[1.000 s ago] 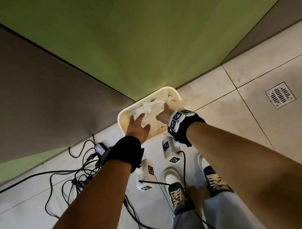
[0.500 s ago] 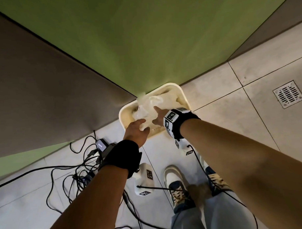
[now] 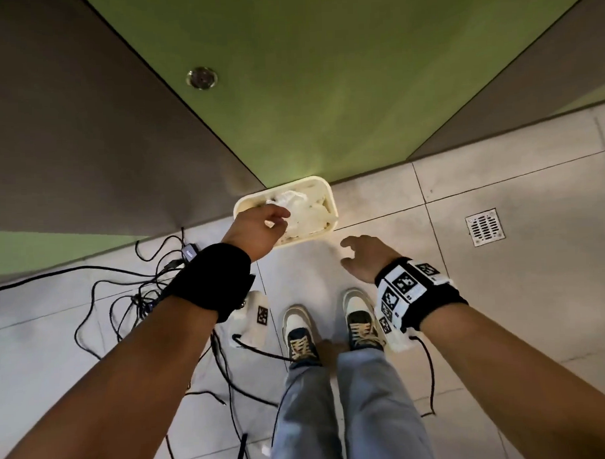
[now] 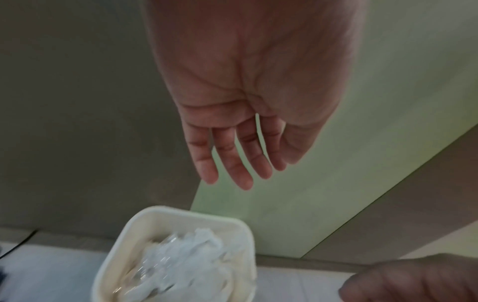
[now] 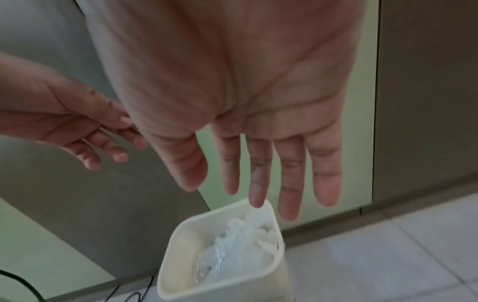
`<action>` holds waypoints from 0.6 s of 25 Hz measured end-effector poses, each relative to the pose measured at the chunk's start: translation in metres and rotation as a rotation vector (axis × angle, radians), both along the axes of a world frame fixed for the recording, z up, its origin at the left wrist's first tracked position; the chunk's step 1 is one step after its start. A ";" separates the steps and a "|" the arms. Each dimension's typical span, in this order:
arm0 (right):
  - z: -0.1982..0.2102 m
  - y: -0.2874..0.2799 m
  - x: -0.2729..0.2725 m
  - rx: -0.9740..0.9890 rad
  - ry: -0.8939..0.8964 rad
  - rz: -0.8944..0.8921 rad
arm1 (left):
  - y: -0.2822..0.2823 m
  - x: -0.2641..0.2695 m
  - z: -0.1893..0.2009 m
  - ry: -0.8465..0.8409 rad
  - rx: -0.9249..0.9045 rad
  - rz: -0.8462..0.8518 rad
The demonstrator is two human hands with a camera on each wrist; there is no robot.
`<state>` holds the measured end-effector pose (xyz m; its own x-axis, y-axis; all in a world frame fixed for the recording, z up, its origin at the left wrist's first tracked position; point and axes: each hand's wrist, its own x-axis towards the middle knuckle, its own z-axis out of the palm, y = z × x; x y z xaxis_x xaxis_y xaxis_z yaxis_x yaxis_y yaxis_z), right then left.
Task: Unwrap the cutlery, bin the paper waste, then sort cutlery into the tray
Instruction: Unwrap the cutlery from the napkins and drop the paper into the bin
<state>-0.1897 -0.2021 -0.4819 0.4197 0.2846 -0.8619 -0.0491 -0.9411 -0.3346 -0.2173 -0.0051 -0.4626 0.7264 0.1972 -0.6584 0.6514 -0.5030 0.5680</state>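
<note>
A cream rectangular bin (image 3: 330, 201) (image 4: 240, 222) (image 5: 170, 245) stands on the floor against the wall, filled with crumpled white paper and clear wrapping (image 3: 300, 212) (image 4: 181, 259) (image 5: 238, 245). My left hand (image 3: 260, 227) (image 4: 232, 175) hovers above the bin's near left corner, fingers relaxed and empty. My right hand (image 3: 360, 258) (image 5: 258, 194) hangs to the right of the bin over the tiles, fingers spread and empty. No cutlery or tray is in view.
Tangled black cables (image 3: 131, 290) and a small device (image 3: 190, 251) lie on the floor at the left. My two shoes (image 3: 332, 328) stand just before the bin. A floor drain (image 3: 485, 227) sits at the right. Green and grey wall panels (image 3: 323, 74) rise behind.
Both hands have lifted out of the bin and drawn back, the right one swinging out to the right. The paper and wrapping they pressed down stay in the bin.
</note>
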 end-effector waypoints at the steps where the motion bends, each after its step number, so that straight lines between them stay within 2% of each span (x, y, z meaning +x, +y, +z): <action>1: 0.026 -0.004 0.003 0.007 -0.019 0.010 | -0.008 0.001 0.027 -0.024 -0.021 -0.018; 7: 0.208 -0.011 0.018 0.138 -0.303 0.053 | -0.027 -0.002 0.213 -0.229 -0.102 -0.117; 10: 0.299 -0.003 0.016 0.236 -0.411 0.056 | -0.018 -0.009 0.298 -0.352 -0.158 -0.092; 12: 0.353 0.004 0.015 0.289 -0.481 0.020 | -0.006 -0.013 0.344 -0.452 -0.111 -0.094; 15: 0.411 0.018 0.017 0.349 -0.595 -0.026 | 0.014 -0.015 0.398 -0.567 -0.046 -0.070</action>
